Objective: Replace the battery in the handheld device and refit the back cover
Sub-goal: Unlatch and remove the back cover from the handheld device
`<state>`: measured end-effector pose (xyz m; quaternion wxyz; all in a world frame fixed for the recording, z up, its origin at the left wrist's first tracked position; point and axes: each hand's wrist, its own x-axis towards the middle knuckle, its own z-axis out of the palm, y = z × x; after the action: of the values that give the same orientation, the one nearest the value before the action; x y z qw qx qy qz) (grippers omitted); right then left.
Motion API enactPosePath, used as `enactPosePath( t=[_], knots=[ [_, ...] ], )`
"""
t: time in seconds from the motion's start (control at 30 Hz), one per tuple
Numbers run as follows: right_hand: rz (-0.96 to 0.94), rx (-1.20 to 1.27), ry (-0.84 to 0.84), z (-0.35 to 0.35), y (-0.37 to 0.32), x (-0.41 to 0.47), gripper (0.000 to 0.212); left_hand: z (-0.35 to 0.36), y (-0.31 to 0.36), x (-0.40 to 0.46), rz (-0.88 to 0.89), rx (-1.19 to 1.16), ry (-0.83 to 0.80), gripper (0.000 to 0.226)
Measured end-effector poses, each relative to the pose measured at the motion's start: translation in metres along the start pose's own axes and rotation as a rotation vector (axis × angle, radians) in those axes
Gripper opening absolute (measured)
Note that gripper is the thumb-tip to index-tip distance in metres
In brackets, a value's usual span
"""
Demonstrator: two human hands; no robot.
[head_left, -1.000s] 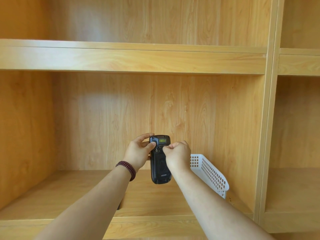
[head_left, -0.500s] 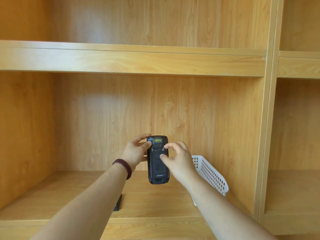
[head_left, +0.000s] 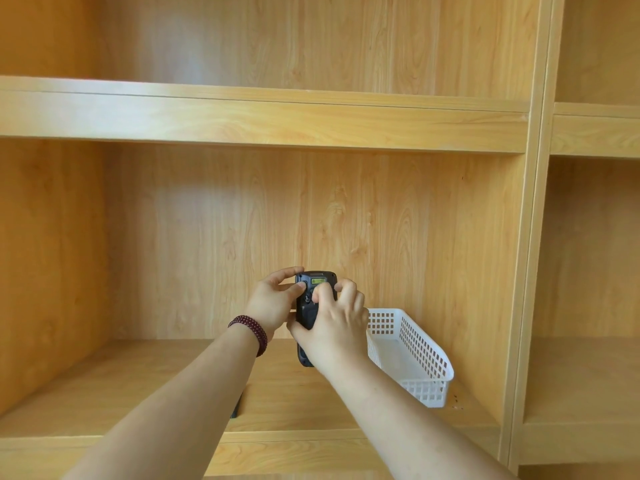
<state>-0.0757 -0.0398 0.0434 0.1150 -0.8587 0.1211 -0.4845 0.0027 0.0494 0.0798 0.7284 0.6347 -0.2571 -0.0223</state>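
Left grip: the left hand [head_left: 272, 306] held the upper left side of the handheld device [head_left: 309, 317], thumb tip pressed on its top corner and fingers curled behind its top edge, clamped on the device.
Right grip: the right hand [head_left: 337, 323] wrapped over the device's middle and right side, fingers bent at its upper part and thumb low on its left edge, also clamped on it.
Handheld device: black, upright, back facing the camera, held in the air in front of the wooden back panel and above the shelf [head_left: 138, 386]; a small yellow-green label showed near its top; only its top and bottom end showed past the hands.
Back cover: whether fully seated could not be told.
Left wrist: wore a dark red bead bracelet [head_left: 250, 330].
Basket: a white perforated plastic basket [head_left: 415, 355] sat on the shelf just right of the hands, near the right upright.
Dark object: a small black item [head_left: 236, 408] lay on the shelf, mostly hidden behind the left forearm.
Surroundings: light wooden shelving.
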Motion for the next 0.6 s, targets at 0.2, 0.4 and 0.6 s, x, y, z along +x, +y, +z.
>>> enactPosePath(
  t=[0.2,0.4,0.6],
  knots=[
    [-0.045,-0.072,0.123,0.004,-0.001,-0.014,0.051,-0.007,0.001,0.002,-0.011,0.013,0.011,0.027],
    [-0.032,0.024,0.072,0.008,-0.004,-0.016,0.044,-0.01,-0.002,-0.001,-0.012,0.012,0.001,0.028],
    [0.067,0.183,0.017,-0.015,-0.003,0.019,0.038,-0.019,-0.009,0.0,-0.024,0.012,-0.019,0.029]
  ],
)
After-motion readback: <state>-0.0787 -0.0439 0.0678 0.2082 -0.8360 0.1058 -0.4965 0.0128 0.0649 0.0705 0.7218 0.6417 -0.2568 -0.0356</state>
